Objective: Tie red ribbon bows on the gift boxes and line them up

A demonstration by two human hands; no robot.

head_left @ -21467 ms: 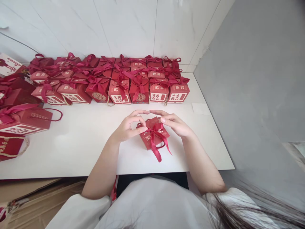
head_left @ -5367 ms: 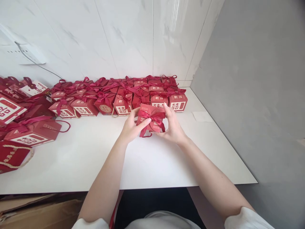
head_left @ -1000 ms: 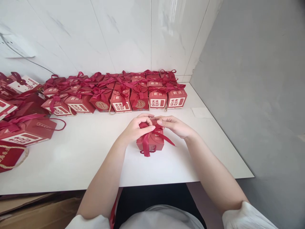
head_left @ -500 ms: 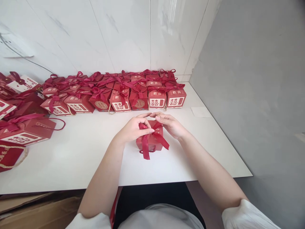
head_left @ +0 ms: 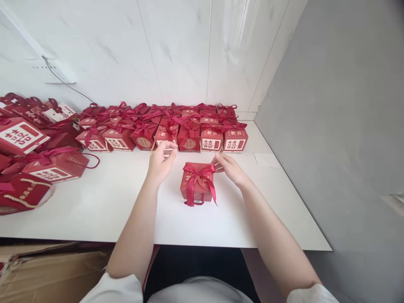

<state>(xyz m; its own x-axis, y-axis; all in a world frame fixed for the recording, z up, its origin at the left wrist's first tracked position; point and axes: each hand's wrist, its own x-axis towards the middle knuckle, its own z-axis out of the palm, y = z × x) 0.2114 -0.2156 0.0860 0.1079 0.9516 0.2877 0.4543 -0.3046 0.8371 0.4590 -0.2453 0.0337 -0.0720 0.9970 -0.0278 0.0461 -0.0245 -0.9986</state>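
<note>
A red gift box (head_left: 197, 191) stands upright on the white table, topped by a red ribbon bow (head_left: 199, 171) with two tails hanging down its near side. A dark red cord handle (head_left: 198, 202) shows at its base. To the left of the box, my left hand (head_left: 162, 163) is raised with thumb and fingers apart, touching nothing. My right hand (head_left: 229, 167) is close by the box's far right corner, fingers bent and spread; the fingertips are partly hidden, and whether they touch the bow's right loop I cannot tell.
Rows of similar red boxes (head_left: 189, 139) with bows line the back by the tiled wall. More boxes (head_left: 53, 170) are piled at the left, one with a rope handle. A white paper slip (head_left: 267, 160) lies at the right. Cardboard (head_left: 59, 275) is below the table's front left edge.
Both hands have let go of the ribbon and moved apart, the left hand to the left and the right hand slightly right. The bow now shows fully. The camera view has shifted.
</note>
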